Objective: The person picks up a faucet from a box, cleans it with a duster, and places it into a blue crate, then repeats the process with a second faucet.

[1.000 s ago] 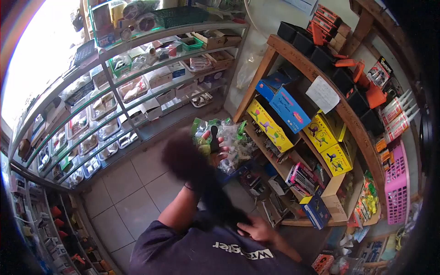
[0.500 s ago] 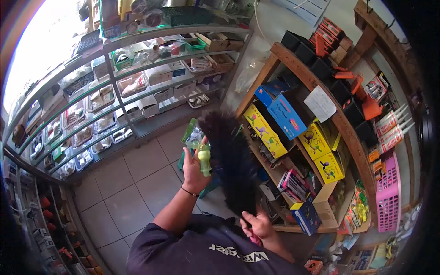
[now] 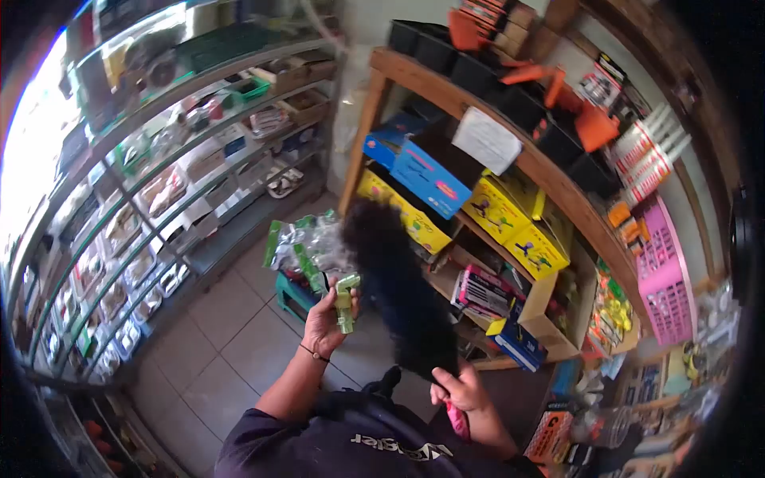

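My left hand (image 3: 325, 325) is closed around a small yellow-green plastic item (image 3: 345, 304), held upright left of centre. Lower right of it, my right hand (image 3: 464, 390) grips the pink handle (image 3: 457, 420) of a large black feathery duster (image 3: 398, 287). The duster's dark bristles rise up and to the left, blurred, close beside the yellow-green item. Behind my left hand, clear and green plastic packets (image 3: 311, 243) lie on a green stool (image 3: 292, 296).
Metal shelving (image 3: 203, 259) with trays and boxes runs along the left. On the right, a wooden shelf (image 3: 374, 103) holds blue boxes (image 3: 430, 179), yellow boxes (image 3: 510, 215) and black bins. A pink basket (image 3: 668, 279) hangs at the far right.
The view has turned right, so the shelves appear farther left. More of the packets and the green stool shows. Both hands keep their holds, and the yellow-green item sits a little lower.
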### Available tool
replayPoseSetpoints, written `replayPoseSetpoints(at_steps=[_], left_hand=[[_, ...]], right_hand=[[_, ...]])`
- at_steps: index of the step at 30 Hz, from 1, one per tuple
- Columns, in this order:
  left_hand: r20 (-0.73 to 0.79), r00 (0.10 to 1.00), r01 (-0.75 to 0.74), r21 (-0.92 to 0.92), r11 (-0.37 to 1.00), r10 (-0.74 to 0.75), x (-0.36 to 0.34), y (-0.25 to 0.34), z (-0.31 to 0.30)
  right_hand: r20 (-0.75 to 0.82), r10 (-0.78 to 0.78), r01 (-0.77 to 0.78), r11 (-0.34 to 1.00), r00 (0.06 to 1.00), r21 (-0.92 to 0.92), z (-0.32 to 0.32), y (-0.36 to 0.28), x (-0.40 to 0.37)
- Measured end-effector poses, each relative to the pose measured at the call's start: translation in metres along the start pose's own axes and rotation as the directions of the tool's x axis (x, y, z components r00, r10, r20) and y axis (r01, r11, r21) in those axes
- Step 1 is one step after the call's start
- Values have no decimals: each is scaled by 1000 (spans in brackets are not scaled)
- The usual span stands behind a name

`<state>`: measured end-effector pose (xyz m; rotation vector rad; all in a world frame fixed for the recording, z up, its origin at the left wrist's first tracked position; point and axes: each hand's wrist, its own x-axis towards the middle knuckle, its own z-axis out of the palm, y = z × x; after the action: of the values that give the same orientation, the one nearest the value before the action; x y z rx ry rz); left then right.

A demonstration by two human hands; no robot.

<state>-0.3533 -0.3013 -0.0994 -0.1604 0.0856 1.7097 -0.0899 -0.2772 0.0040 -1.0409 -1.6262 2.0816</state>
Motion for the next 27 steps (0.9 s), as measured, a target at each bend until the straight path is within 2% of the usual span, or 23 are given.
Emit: replayPoseSetpoints(at_steps=[1,3,5,6,7,9,10,11,12,13,15,16,17,18,19,20,21,22,23,24,25,26,27], left_hand=[[-59,998,-36,-37,999,34,5,-9,19],[-47,999,-2,41,999,4,20,-22,42],[300,941,151,40,988,-156,37,-38,65],[52,998,-28,158,987,20,48,-55,83],[346,938,-20,101,995,-16,68,-65,60],[370,926,17,166,986,-78,71,-95,102],[392,914,24,213,977,-108,71,-114,130],[415,900,25,260,965,-135,76,-130,147],[194,962,146,236,961,-194,79,-144,150],[241,953,147,158,976,-183,83,-161,150],[204,962,139,214,967,-184,91,-191,157],[242,956,-53,692,719,-162,89,-205,159],[290,943,-247,938,242,-162,87,-215,159],[464,771,-25,705,709,-435,117,-218,134],[709,506,375,332,866,-491,147,-220,109],[710,502,376,335,864,-494,145,-229,106],[584,713,-181,689,702,-389,140,-241,102],[553,820,-537,832,139,-148,136,-252,100],[551,819,-534,834,137,-158,131,-259,109],[432,826,-87,732,676,-362,127,-263,124],[422,711,464,320,826,-563,130,-265,136],[564,541,258,595,761,-624,164,-261,124],[624,331,-32,757,652,-708,196,-258,112]], right_hand=[[-53,-48,49,999,997,16,-6,-5,-9],[-141,-70,67,997,988,-26,-13,-13,-26],[-96,26,-33,997,995,-73,-18,-10,-44],[-105,135,-152,973,985,-175,-15,-15,-53],[-126,127,-146,977,984,-158,-21,-7,-60],[-141,22,-72,930,990,-360,-36,14,-73],[-265,82,-134,974,961,-184,-40,8,-82],[-285,65,-120,976,956,-181,-46,2,-89],[-363,126,-157,986,923,-57,-51,-3,-96],[-424,197,-183,980,884,74,-57,-4,-101],[-366,208,-211,977,907,32,-68,8,-103],[-340,22,-112,962,940,-248,-69,13,-102],[-261,-149,-4,861,954,-508,-72,22,-102],[-213,-100,28,947,972,-319,-92,69,-99],[-210,-105,33,948,972,-317,-93,60,-99],[-356,-86,12,978,930,-207,-91,41,-99],[-498,-50,5,996,866,-91,-96,30,-102],[-506,-50,6,996,861,-87,-107,32,-104],[-526,18,-50,998,850,-46,-118,37,-103],[-538,87,-103,995,839,-1,-125,44,-102],[-534,85,-95,995,841,8,-133,50,-103],[-472,84,-130,989,878,-65,-142,56,-104],[-409,86,-158,977,909,-146,-150,57,-105]])
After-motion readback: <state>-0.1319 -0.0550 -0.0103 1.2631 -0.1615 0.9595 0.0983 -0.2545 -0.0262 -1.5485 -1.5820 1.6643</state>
